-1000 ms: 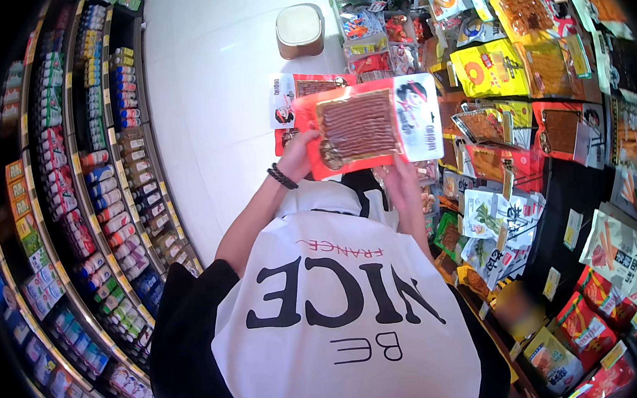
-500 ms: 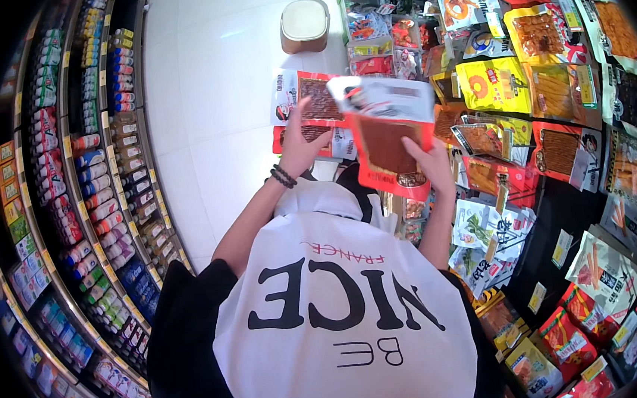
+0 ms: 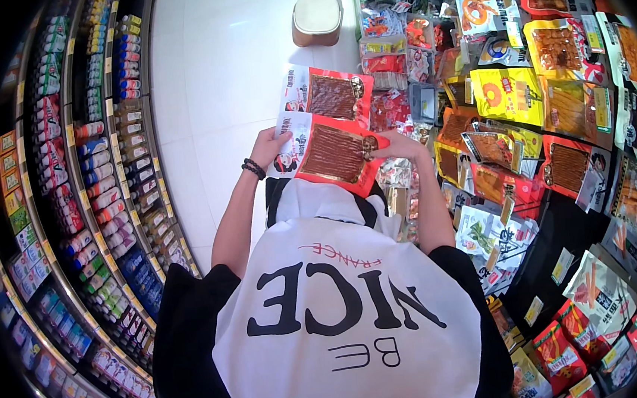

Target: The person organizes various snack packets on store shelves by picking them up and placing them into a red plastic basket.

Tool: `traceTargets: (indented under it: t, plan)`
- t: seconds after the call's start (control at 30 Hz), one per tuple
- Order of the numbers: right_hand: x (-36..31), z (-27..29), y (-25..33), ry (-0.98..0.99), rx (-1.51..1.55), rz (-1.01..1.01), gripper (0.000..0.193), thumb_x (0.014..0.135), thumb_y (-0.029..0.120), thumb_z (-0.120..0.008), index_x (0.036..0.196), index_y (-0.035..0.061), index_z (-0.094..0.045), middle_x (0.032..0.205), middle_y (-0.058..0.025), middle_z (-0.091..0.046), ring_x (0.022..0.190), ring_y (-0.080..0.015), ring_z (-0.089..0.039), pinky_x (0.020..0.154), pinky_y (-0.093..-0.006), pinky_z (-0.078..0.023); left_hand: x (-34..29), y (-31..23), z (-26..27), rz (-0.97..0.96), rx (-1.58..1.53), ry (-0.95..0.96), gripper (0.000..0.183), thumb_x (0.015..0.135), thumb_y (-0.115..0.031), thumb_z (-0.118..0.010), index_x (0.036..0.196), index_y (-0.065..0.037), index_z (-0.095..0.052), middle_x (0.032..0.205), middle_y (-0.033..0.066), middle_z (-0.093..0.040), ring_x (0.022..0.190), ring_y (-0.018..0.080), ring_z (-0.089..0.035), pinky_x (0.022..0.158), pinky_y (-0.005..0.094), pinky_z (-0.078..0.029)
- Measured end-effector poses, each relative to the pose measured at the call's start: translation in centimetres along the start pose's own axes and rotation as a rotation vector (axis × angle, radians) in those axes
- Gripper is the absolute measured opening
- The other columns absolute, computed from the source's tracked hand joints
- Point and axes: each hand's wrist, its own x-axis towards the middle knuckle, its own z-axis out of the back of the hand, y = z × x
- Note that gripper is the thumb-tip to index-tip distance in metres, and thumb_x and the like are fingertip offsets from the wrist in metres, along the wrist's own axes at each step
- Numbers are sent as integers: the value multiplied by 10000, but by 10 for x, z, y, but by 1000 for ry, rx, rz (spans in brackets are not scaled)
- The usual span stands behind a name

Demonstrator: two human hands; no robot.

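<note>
Two flat snack packs, red and white with clear windows onto brown strips, are held out in front of me. The upper pack [image 3: 333, 94] lies farther away, its near edge overlapped by the lower pack [image 3: 332, 150]. My left hand [image 3: 270, 149], a dark bead bracelet at its wrist, is closed on the white left end of the lower pack. On the opposite side my right hand [image 3: 403, 147] pinches that pack's red right edge. Whether another pack lies beneath these two is hidden.
Shelves of bottles [image 3: 100, 182] run along the left. To the right hangs a display of bagged snacks, among them a yellow bag [image 3: 506, 96]. A beige lidded bin [image 3: 318, 19] stands on the pale tiled floor [image 3: 204, 73] ahead.
My right hand has brought its tilted pack left onto those in my left hand. The packs now lie aligned, one above the other, and my left hand has shifted to their left end.
</note>
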Motion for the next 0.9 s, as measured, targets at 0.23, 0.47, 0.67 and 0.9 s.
traceTargets:
  t: [0.23, 0.47, 0.67, 0.9]
  plan:
    - [35, -43, -81, -376, 658, -140, 222, 838, 166, -597, 1050, 104, -577, 931, 10, -613, 793, -98, -582, 654, -267, -491, 55, 60, -5, -47, 4, -142, 264, 831, -98, -562, 1060, 30, -542, 953, 103, -634, 867, 166, -600, 773, 306, -473]
    - [100, -50, -97, -709, 712, -1, 188, 846, 136, -579, 1024, 74, -589, 892, -3, -607, 749, -101, -575, 604, -256, -479, 92, 63, -2, 43, 384, -537, 330, 743, -242, -633, 952, 11, -590, 878, 210, -631, 853, 333, -613, 752, 398, -470]
    - [118, -42, -95, -835, 805, 27, 306, 808, 40, -548, 1106, -28, -521, 972, -89, -615, 816, -107, -571, 644, -228, -460, 95, 54, -7, 84, 339, -568, 304, 739, -176, -603, 962, 30, -590, 806, 195, -646, 742, 274, -646, 686, 353, -497]
    - [108, -48, -107, -1042, 704, 96, 289, 801, 34, -532, 1085, -18, -524, 931, -80, -603, 770, -115, -555, 653, -218, -439, 92, 58, -8, 88, 337, -672, 359, 752, -141, -594, 1066, 22, -535, 874, 183, -636, 774, 272, -636, 693, 362, -499]
